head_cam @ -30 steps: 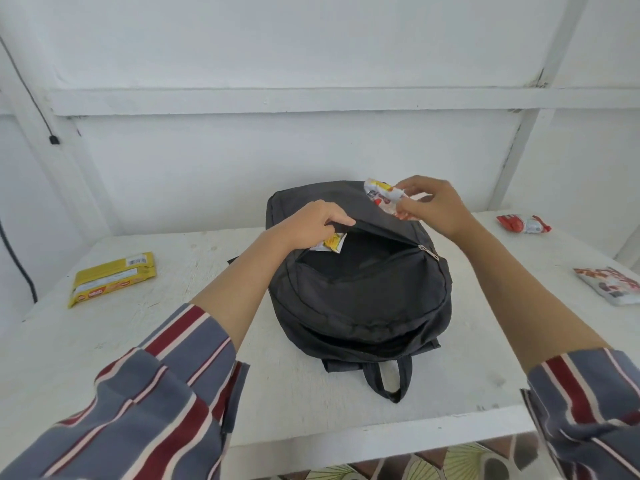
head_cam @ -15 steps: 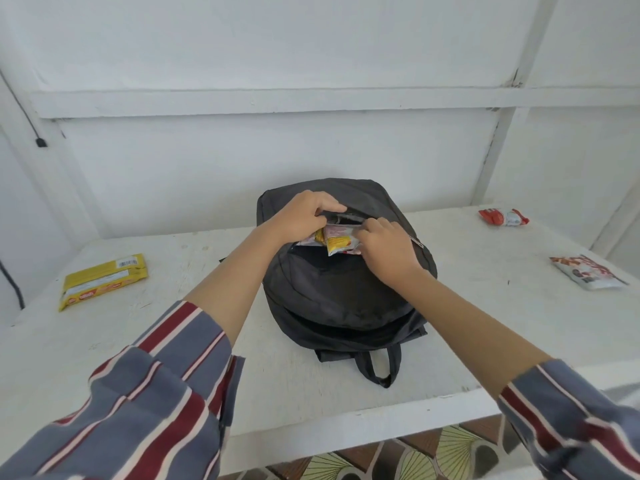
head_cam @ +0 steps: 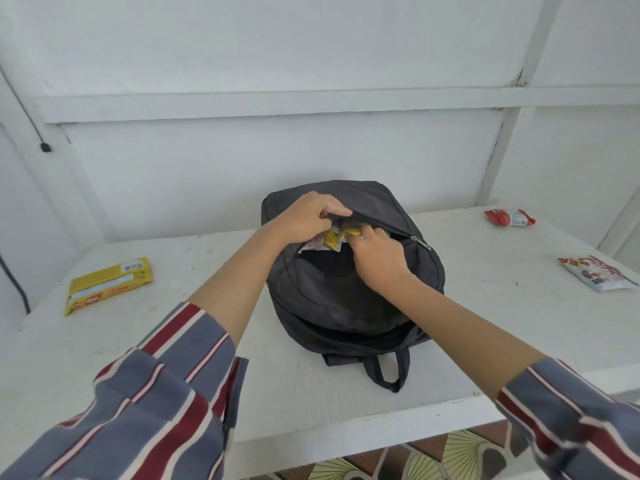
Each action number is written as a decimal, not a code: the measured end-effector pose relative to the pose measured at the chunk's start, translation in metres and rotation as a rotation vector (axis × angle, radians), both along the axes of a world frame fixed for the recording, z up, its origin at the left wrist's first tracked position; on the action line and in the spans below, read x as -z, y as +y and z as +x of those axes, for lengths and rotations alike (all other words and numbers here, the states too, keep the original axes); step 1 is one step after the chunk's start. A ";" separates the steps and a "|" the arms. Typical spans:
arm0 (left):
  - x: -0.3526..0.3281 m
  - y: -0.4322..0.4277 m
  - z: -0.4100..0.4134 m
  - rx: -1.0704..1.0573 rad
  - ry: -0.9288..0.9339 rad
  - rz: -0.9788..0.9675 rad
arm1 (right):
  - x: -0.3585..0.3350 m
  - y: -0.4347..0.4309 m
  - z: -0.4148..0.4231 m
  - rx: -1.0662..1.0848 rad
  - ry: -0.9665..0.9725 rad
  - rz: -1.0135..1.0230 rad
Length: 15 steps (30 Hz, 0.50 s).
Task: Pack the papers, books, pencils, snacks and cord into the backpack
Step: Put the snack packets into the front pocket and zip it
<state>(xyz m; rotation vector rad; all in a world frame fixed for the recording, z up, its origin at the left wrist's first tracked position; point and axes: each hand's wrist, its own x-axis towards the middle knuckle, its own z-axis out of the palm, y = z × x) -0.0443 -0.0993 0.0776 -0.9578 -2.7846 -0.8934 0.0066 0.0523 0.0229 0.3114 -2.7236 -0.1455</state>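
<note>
Head view: both hands at the open pocket of a black fabric backpack (head_cam: 346, 299) lying on a white table (head_cam: 485, 323).
The left hand (head_cam: 304, 216) pinches the pocket's upper edge; the right hand (head_cam: 377, 258) grips small yellow-and-white snack packets (head_cam: 329, 240) in the opening.

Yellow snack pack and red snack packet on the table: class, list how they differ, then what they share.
The yellow snack pack is long, flat and straight-edged, with a barcode; the red snack packet is crinkled, partly white. The yellow pack lies left of the backpack, the red packet right of it, nearer the wall. Both lie on the white table, outside the backpack.
</note>
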 end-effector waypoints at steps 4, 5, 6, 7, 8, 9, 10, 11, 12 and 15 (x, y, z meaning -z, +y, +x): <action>-0.001 -0.001 -0.002 0.012 -0.029 0.016 | 0.000 0.002 -0.015 0.068 -0.136 -0.005; -0.001 -0.001 -0.002 0.015 -0.034 0.015 | 0.001 0.003 -0.018 0.073 -0.167 -0.015; -0.002 -0.002 -0.002 0.020 -0.039 0.009 | 0.001 0.005 -0.021 0.070 -0.196 -0.027; -0.003 -0.002 -0.002 0.026 -0.049 -0.001 | 0.000 0.007 -0.023 0.060 -0.225 -0.048; -0.004 -0.002 -0.002 0.032 -0.067 -0.013 | -0.001 0.009 -0.024 0.045 -0.262 -0.071; -0.005 -0.002 -0.002 0.038 -0.099 -0.021 | -0.003 0.011 -0.024 0.025 -0.303 -0.087; -0.005 -0.002 -0.003 0.043 -0.144 -0.029 | -0.006 0.014 -0.024 0.001 -0.349 -0.090; -0.005 -0.002 -0.004 0.046 -0.191 -0.045 | -0.010 0.016 -0.021 -0.022 -0.401 -0.079; -0.005 -0.001 -0.004 0.047 -0.234 -0.081 | -0.014 0.019 -0.018 -0.046 -0.462 -0.068; -0.005 0.009 -0.008 0.013 -0.322 -0.270 | -0.028 0.031 -0.002 -0.110 -0.631 -0.118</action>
